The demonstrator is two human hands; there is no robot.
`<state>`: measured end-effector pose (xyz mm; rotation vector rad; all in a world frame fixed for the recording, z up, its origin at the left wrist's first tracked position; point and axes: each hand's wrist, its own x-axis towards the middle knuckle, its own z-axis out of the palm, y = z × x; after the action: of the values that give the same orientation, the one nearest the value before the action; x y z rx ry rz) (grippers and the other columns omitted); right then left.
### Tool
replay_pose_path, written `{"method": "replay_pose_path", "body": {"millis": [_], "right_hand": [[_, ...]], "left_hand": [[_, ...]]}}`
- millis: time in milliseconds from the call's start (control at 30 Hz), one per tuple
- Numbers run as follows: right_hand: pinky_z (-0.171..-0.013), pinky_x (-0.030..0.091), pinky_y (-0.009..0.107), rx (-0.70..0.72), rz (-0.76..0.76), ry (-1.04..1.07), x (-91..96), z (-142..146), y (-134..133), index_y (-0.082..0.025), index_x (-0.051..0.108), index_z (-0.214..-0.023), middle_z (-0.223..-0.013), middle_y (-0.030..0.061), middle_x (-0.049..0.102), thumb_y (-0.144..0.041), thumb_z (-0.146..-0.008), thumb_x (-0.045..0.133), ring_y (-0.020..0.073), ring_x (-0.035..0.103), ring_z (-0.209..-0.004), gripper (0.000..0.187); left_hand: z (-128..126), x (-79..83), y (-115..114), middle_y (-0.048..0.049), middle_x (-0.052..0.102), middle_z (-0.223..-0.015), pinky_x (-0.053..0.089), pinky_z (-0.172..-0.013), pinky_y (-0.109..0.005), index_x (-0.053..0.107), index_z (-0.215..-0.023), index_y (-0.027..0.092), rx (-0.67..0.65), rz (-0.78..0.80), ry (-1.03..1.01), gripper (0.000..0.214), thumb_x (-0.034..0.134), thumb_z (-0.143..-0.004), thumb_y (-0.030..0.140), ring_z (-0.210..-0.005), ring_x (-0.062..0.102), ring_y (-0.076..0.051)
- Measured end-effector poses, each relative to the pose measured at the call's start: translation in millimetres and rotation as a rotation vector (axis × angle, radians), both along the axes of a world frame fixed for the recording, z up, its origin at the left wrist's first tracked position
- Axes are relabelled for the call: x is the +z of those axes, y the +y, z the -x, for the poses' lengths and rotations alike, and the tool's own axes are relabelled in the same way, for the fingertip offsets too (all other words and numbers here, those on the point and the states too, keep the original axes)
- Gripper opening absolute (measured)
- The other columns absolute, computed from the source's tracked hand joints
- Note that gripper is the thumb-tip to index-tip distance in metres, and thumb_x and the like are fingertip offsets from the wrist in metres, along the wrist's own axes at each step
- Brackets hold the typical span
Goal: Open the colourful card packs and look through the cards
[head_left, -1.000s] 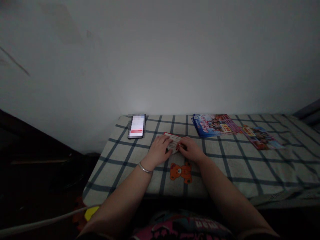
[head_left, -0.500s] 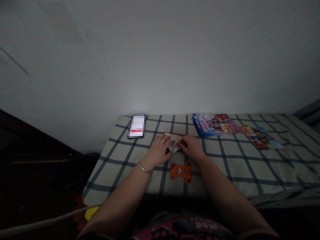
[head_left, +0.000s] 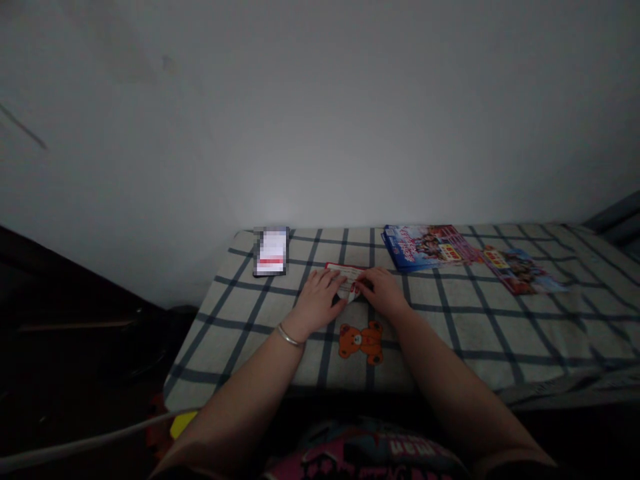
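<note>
A small piece of folded paper [head_left: 351, 288], white with red edges and dark print, lies on the checked cloth between my hands and narrows to a point toward me. My left hand [head_left: 321, 301], with a silver bangle at its wrist, rests flat on the paper's left side, fingers stretched out. On the right side, my right hand [head_left: 383, 292] pinches the paper between thumb and fingers. Part of the paper is hidden under both hands. Just below it, an orange bear picture [head_left: 361, 343] shows on the cloth.
A phone [head_left: 271, 252] with a lit, blurred screen lies at the back left of the cloth-covered table [head_left: 235, 303]. Glossy printed leaflets [head_left: 425, 247] are stacked at the back right, with another leaflet [head_left: 525, 272] beside them. A wall [head_left: 320, 133] rises behind the table.
The view has shifted slightly. Both hands stay on the folded paper in nearly the same pose, and the paper's folded front looks pressed a little flatter.
</note>
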<state>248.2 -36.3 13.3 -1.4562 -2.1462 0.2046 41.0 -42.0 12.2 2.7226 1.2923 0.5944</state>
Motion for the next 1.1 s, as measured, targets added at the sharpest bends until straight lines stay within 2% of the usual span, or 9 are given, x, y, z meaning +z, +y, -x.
{"method": "replay_pose_path", "body": {"millis": [333, 667, 900, 1100], "right_hand": [[-0.085, 0.039, 0.034, -0.106, 0.032, -0.107, 3.9, 10, -2, -0.022, 0.069, -0.089, -0.093, 0.0044, 0.068, -0.032, -0.087, 0.061, 0.0213, 0.055, -0.091, 0.013], [-0.086, 0.039, 0.034, -0.113, 0.05, -0.141, 1.5, 11, 0, -0.023, 0.069, -0.09, -0.094, 0.0053, 0.067, -0.033, -0.088, 0.059, 0.0212, 0.056, -0.093, 0.015], [-0.086, 0.038, 0.035, -0.158, 0.06, -0.247, 6.4, 16, -1, -0.023, 0.068, -0.093, -0.098, 0.0062, 0.067, -0.034, -0.089, 0.055, 0.0229, 0.055, -0.095, 0.018], [-0.086, 0.038, 0.035, -0.167, 0.069, -0.275, 9.1, 18, -1, -0.023, 0.067, -0.094, -0.099, 0.006, 0.066, -0.035, -0.09, 0.054, 0.0227, 0.055, -0.096, 0.019]], "left_hand": [[-7, -2.1, -4, -0.0123, 0.049, -0.138, 0.026, -0.112, -0.053, 0.048, -0.133, 0.018, 0.059, -0.03, 0.024, 0.05, 0.054, -0.089, 0.042, -0.131, 0.039, -0.031], [-11, -3.6, -5, -0.0111, 0.047, -0.14, 0.023, -0.114, -0.053, 0.047, -0.134, 0.019, 0.097, -0.003, 0.051, 0.05, 0.052, -0.09, 0.042, -0.134, 0.036, -0.03], [-11, -6.0, -5, -0.0085, 0.047, -0.141, 0.022, -0.115, -0.052, 0.045, -0.136, 0.021, 0.1, -0.009, 0.061, 0.046, 0.048, -0.092, 0.034, -0.135, 0.035, -0.029], [-10, -3.8, -4, -0.0098, 0.047, -0.14, 0.022, -0.114, -0.052, 0.045, -0.135, 0.019, 0.094, 0.013, 0.04, 0.049, 0.053, -0.089, 0.034, -0.134, 0.035, -0.029]]}}
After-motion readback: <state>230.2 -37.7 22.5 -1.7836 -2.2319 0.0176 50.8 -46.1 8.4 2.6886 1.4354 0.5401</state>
